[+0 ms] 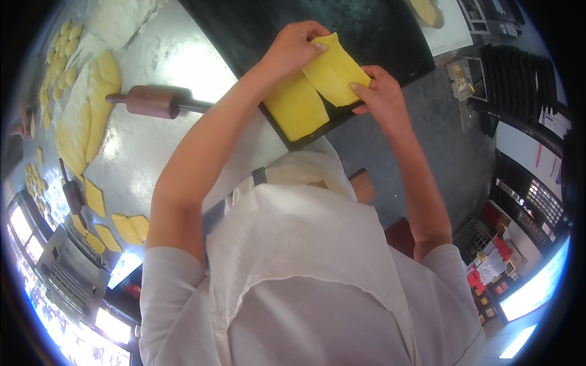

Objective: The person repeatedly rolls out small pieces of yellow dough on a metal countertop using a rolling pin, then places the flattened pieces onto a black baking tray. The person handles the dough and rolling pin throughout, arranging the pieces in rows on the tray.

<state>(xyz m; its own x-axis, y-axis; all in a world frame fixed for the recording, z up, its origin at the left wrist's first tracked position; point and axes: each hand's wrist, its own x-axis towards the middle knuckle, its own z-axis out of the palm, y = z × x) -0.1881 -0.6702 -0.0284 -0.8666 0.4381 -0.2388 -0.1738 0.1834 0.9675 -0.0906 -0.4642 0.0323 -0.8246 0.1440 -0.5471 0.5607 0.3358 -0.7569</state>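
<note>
A flat yellow sheet of dough [336, 73] is stretched between my two hands over a large black baking tray [274, 27]. My left hand [297, 43] pinches its far left corner, thumb on top. At the near right edge, my right hand [376, 89] grips the same sheet between thumb and fingers, close to the tray's rim. Another rectangular dough sheet [297, 107] lies flat in the tray's near corner, partly covered by my left wrist and the held sheet.
Left of the tray, a wooden rolling pin [153, 101] rests on the metal worktable [132, 142]. Beyond it lie a long dough slab [94, 105], several dough balls [64, 39], a second rolling pin [73, 196] and cut dough pieces [94, 197]. Another person's hand [25, 121] shows far left. Stacked black trays [512, 78] stand right.
</note>
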